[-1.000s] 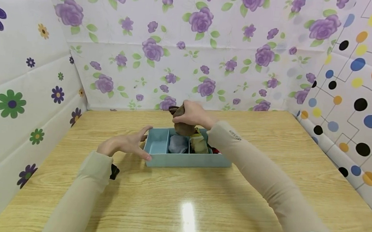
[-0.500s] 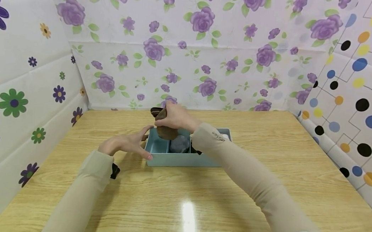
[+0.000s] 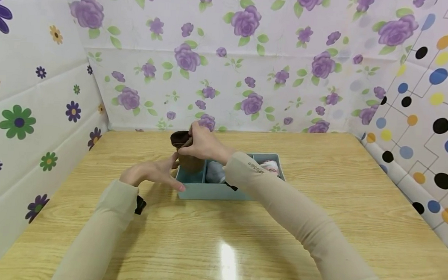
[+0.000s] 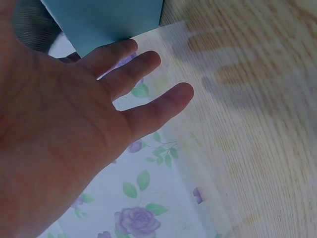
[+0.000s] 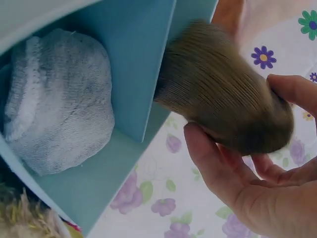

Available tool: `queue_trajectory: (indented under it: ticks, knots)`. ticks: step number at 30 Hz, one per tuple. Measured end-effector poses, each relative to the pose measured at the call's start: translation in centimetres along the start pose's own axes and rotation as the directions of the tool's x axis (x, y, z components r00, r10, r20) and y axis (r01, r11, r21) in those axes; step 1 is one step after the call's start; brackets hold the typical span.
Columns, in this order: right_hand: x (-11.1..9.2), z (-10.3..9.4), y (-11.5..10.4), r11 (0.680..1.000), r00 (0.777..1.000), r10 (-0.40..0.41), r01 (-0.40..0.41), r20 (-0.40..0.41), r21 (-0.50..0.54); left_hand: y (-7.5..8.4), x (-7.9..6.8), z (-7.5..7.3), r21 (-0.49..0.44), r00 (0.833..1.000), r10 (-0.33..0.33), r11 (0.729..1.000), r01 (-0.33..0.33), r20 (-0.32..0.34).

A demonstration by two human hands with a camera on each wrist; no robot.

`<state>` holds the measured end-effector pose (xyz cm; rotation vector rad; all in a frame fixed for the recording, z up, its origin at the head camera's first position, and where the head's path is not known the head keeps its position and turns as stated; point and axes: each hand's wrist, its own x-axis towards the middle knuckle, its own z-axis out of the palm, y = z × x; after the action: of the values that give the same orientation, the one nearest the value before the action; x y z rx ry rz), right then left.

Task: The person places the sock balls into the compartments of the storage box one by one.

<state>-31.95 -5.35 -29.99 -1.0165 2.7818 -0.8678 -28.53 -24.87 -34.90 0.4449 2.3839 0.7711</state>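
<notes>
A brown ribbed rolled sock (image 3: 190, 163) is pinched at its upper end by my right hand (image 3: 207, 144). Its lower end dips into the leftmost compartment of a light blue divided box (image 3: 205, 193). In the right wrist view, thumb and fingers hold the brown sock (image 5: 223, 89) beside a divider. My left hand (image 3: 156, 172) is spread around the box's left end, thumb by the front wall. The left wrist view shows its fingers straight near the blue wall (image 4: 114, 20). A grey rolled sock (image 5: 64, 104) fills the neighbouring compartment.
A white-and-red bundle (image 3: 270, 165) lies in the rightmost compartment. Fuzzy yellowish fabric (image 5: 22, 218) shows beyond the grey sock; my right sleeve hides that part in the head view. The wooden table (image 3: 187, 240) meets floral sheets at the back and sides.
My right hand has carried the brown sock leftward from over the middle compartments and lowered it into the leftmost one. The left hand has stayed at the box's left end.
</notes>
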Motion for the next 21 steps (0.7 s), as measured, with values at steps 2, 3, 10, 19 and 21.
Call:
queue_trajectory:
  ticks: [2, 3, 10, 19, 21]
  knots:
    - [-0.1, 0.0, 0.3, 1.0, 1.0, -0.006, 0.006, 0.005, 0.002, 0.1, 0.1, 0.0, 0.007, 1.0, 0.0, 1.0, 0.0, -0.003]
    - [-0.3, 0.0, 0.4, 1.0, 1.0, -0.003, 0.003, 0.007, 0.0, 0.2, 0.1, 0.1, 0.011, 1.0, -0.002, 1.0, 0.002, -0.006]
    - [-1.1, -0.7, 1.3, 1.0, 1.0, 0.006, -0.006, -0.02, 0.008, 0.3, 0.1, 0.0, 0.018, 0.999, 0.026, 1.0, -0.026, -0.027]
    - [-2.0, -2.6, 2.2, 1.0, 0.997, -0.002, 0.0, -0.074, -0.016, 0.0, -0.1, 0.2, 0.012, 0.998, -0.057, 0.998, 0.057, -0.025]
    - [-2.4, -3.4, 2.6, 0.999, 0.995, -0.008, 0.005, -0.1, -0.034, -0.1, -0.3, 0.2, -0.003, 0.998, -0.056, 0.998, 0.056, -0.021]
